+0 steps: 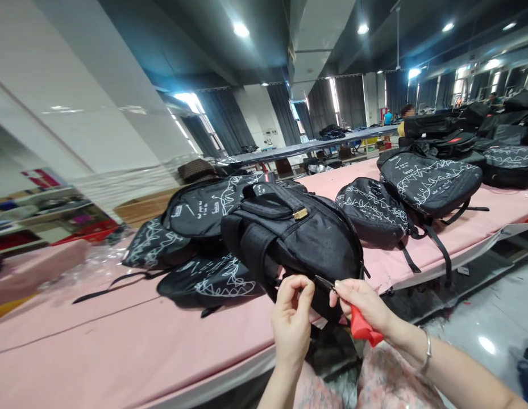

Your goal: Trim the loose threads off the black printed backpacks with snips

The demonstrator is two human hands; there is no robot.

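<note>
A black backpack (298, 227) with a gold zip pull or tag (300, 213) lies in front of me at the table's edge, its straps towards the left. My left hand (292, 309) is at its lower edge, thumb and fingertips pinched together. Whatever is between those fingertips is too small to make out. Just to the right, my right hand (361, 304) is closed around red-handled scissors (364, 328). Their dark tip points left towards my left hand, close to the bag's lower side. The red handle hangs below my palm.
Black backpacks with white scribble prints lie on the pink-covered table (131, 346), left (221, 284) and right (429, 182). Loose straps hang over its front edge. More black bags (511, 119) are piled at the far right. A white pillar (76, 102) rises behind; people are far off.
</note>
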